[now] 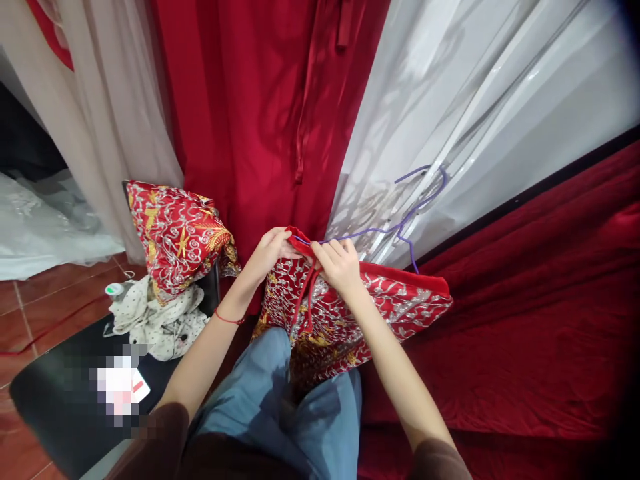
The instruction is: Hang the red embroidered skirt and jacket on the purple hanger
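A red skirt (333, 307) with silver and gold embroidery hangs down in front of my knees. Along its top runs a plain red waistband (395, 276), with thin red ties dangling from it. My left hand (274, 252) pinches the waistband's left end. Close beside it, my right hand (341, 265) is closed on the same band, fingers curled over the edge. A purple hanger (367, 233) lies along the waistband; its left arm reaches in between my hands and its right end meets the band. The hook points up and right, against white fabric.
At left, a black chair (55, 393) bears a polka-dot cloth (150, 320), a small white-and-green round item (115, 290) and a blurred white item. Another red embroidered garment (175, 240) drapes over its back. Red curtains (260, 120) and white drapes (415, 80) hang ahead; red fabric (540, 320) spreads at right.
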Tool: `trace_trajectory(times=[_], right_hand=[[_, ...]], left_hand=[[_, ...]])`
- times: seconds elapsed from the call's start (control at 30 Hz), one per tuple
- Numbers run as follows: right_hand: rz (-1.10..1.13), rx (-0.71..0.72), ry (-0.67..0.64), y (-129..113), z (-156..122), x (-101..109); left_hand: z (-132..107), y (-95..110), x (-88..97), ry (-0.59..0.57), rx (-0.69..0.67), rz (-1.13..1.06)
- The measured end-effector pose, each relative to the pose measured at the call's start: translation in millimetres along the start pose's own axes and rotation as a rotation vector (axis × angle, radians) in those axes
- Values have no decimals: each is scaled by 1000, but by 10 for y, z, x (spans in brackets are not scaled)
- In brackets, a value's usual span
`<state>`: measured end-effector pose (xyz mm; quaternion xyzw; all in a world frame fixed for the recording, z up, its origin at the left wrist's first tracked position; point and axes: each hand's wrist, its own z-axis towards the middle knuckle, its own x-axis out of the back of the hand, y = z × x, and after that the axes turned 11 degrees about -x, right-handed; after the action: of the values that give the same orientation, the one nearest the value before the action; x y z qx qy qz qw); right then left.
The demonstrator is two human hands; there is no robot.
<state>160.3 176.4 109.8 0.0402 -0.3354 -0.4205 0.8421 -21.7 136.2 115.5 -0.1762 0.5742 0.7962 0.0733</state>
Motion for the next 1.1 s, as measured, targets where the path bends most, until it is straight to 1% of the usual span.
trace_trajectory(times=[0.07,0.1,0.13,0.2,0.27,0.3,0.37,0.43,0.47,0.5,0.53,0.57,0.63,0.7,0.73,0.77,0.8,0.83,0.87,0.9,0.97,1.0,1.03,1.1], right_hand=[[53,-3,-78,-22,136,151],[85,-58,-115,-21,222,245],[124,-158,-134,-7,321,343],[255,-422,-112,65,558,507],[474,-653,-96,187,831,577],[607,-739,-124,257,966,563],[849,-911,-238,386,1193,442],[1025,-1058,-322,464,1300,251],[1083,-1089,-324,474,1295,160],[1114,-1083,-295,462,1251,92],[1115,-1047,-246,427,1172,59],[1089,-994,-187,368,1064,67],[983,-881,-65,188,784,208],[890,-833,25,-57,447,443],[877,-831,56,-194,262,553],[891,-858,72,-337,65,634],[930,-928,63,-481,-140,673],[982,-1023,39,-624,-348,663],[1000,-1140,-12,-762,-552,604],[972,-1247,-93,-892,-743,505],[784,-1404,-291,-1117,-1056,232],[664,-1467,-375,-1208,-1168,87],[552,-1500,-451,-1282,-1248,-48],[388,-1521,-544,-1385,-1325,-264]], left_hand=[[-6,8,49,-55,-7,13],[-9,-1,69,-81,-15,29],[-12,-18,85,-102,-26,46],[-19,-68,100,-116,-54,85],[-30,-126,93,-105,-93,115],[-37,-152,84,-98,-113,126],[-55,-192,60,-91,-141,142],[-79,-211,38,-90,-154,156],[-92,-215,29,-84,-157,163],[-106,-217,23,-75,-161,170],[-120,-220,19,-66,-165,176],[-132,-225,16,-59,-171,182],[-151,-246,11,-52,-193,188],[-160,-281,3,-44,-233,181],[-162,-302,-4,-38,-256,173],[-163,-323,-11,-31,-279,167],[-164,-344,-19,-27,-297,165],[-166,-364,-25,-25,-312,167],[-170,-381,-30,-25,-325,173],[-176,-394,-32,-24,-337,183],[-194,-410,-27,-20,-361,211],[-204,-412,-18,-18,-372,231],[-216,-410,-7,-17,-379,255],[-242,-401,20,-16,-378,313]])
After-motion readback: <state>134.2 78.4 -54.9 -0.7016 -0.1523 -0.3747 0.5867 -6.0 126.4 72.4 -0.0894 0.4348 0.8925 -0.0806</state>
